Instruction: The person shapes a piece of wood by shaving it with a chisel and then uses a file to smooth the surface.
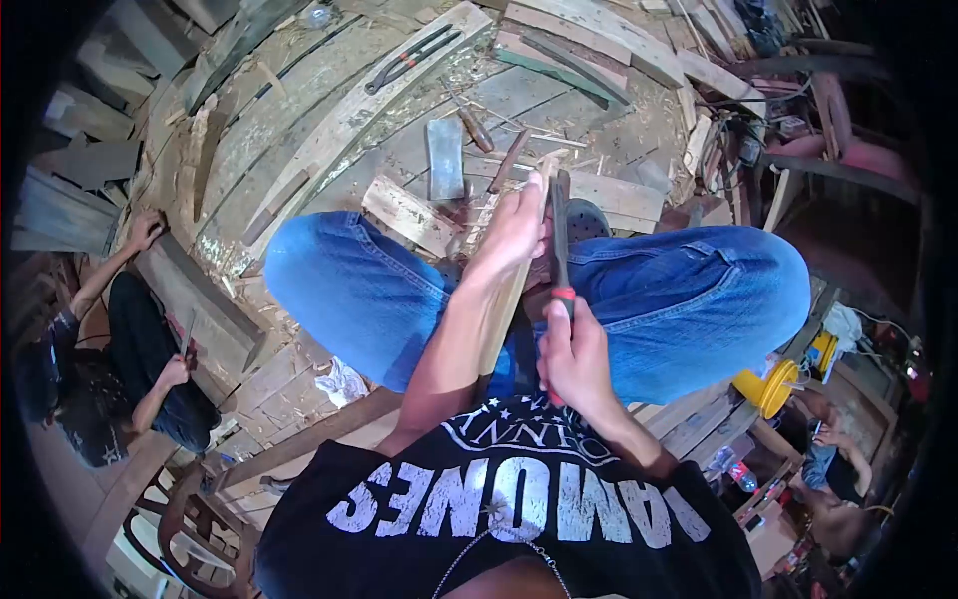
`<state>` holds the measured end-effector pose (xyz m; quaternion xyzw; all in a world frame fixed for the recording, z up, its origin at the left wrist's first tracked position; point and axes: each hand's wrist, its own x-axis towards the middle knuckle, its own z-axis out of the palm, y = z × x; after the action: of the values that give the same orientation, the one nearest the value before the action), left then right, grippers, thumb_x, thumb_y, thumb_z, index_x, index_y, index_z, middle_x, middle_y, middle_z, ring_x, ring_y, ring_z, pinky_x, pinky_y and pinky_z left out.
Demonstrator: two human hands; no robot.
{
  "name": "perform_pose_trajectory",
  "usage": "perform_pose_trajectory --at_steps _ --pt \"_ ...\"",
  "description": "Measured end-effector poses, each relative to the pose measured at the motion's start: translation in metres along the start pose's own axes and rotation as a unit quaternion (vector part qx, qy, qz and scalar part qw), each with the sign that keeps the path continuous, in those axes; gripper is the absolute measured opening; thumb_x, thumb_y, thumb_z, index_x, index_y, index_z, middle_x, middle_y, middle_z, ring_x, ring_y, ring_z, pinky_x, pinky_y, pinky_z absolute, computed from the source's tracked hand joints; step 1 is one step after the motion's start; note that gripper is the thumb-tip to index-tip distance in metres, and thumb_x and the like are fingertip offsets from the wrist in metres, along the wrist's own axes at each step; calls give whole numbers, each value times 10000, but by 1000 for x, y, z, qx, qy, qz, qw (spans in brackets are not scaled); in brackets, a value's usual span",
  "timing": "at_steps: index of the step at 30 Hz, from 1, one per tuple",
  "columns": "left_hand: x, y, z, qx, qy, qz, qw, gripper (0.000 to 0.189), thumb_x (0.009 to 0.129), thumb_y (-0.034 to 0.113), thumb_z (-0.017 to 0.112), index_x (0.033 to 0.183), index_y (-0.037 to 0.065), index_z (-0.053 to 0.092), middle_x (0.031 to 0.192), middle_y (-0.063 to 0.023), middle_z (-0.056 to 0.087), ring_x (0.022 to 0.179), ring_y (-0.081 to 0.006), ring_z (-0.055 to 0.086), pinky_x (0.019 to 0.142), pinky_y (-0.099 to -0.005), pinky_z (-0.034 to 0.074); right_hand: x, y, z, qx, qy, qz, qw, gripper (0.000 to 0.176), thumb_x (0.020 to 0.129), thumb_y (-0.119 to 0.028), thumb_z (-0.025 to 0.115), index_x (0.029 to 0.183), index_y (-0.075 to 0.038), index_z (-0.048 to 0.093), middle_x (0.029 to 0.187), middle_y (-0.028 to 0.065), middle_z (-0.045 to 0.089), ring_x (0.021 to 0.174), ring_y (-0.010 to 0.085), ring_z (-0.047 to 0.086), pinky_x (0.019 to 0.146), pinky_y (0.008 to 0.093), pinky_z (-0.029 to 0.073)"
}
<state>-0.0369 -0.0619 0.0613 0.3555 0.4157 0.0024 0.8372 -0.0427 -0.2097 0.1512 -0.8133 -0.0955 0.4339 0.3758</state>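
Note:
My left hand (pixel 513 235) is wrapped around a long pale strip of wood (pixel 506 311), which runs from my lap to beyond my fingers. In my right hand (pixel 577 349) is the red and black handle of a long dark file (pixel 560 240). The file's blade points away from me and lies alongside the strip's right side, close to my left fingers. Just past my left hand, on the floor, are a grey rectangular block (pixel 445 160), a wooden-handled tool (pixel 477 130) and a short pale board (pixel 411 214).
Black and red pliers (pixel 411 58) rest on a long plank. Boards (pixel 569 60) and shavings cover the floor ahead. At left, another person (pixel 110 369) works beside a thick timber (pixel 195 290). A yellow bucket (pixel 778 387) stands at right, near a further person (pixel 838 449).

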Motion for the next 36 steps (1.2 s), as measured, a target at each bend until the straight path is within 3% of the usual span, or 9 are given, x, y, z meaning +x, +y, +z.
perform_pose_trajectory --at_steps 12,13,22,23,31,32,34,35,36 --pt "4 1 -1 33 7 8 999 537 1006 532 303 832 87 548 632 29 435 527 -94 405 473 -274 358 15 6 10 10 28 -44 999 221 993 -198 460 953 14 507 529 131 552 420 264 601 403 388 462" --pt "5 2 -3 44 10 0 999 548 1007 533 300 823 88 563 639 28 438 538 -101 417 477 -283 360 12 8 10 25 14 -56 998 216 1025 -236 403 993 -38 482 563 8 445 375 90 443 330 264 377" --pt "1 3 0 76 7 37 996 534 1023 497 304 721 113 521 573 31 424 462 -90 379 424 -258 279 0 5 3 41 -17 -18 999 208 1023 -223 408 999 -27 476 576 14 460 367 98 443 319 280 374" --pt "0 1 8 95 40 33 994 546 1022 499 308 698 111 515 552 29 414 441 -92 366 421 -255 284 4 -5 -1 16 10 16 1000 216 992 -204 457 967 1 522 543 146 570 450 270 621 431 396 467" --pt "2 6 6 54 -1 15 998 556 1023 493 289 774 84 574 607 39 447 515 -87 402 466 -278 345 13 -17 0 18 17 34 999 233 987 -210 466 920 8 511 546 156 571 452 291 622 429 404 473" --pt "3 6 4 26 -3 15 1000 556 1021 498 288 804 78 581 606 41 437 522 -88 403 475 -281 350 21 13 9 -33 48 -72 996 224 984 -201 468 920 7 520 558 187 568 514 342 636 485 447 476" --pt "4 7 -5 55 -10 10 998 543 1020 499 287 800 96 575 604 49 433 516 -82 399 460 -261 324 12 15 9 15 -5 -69 997 225 1019 -243 421 965 -31 470 569 21 463 387 100 474 326 276 383" --pt "-2 -2 -6 53 -2 -2 999 543 1020 499 287 800 96 575 604 49 433 516 -82 399 460 -261 324 4 10 7 -38 30 -65 997 219 980 -195 474 927 9 533 580 207 576 558 367 641 524 466 474" --pt "1 -8 -1 54 9 4 998 532 1023 494 287 782 105 560 596 49 429 492 -79 386 437 -251 299 5 1 3 -29 32 -27 999 220 979 -197 477 933 11 534 586 211 582 554 361 644 521 458 479"
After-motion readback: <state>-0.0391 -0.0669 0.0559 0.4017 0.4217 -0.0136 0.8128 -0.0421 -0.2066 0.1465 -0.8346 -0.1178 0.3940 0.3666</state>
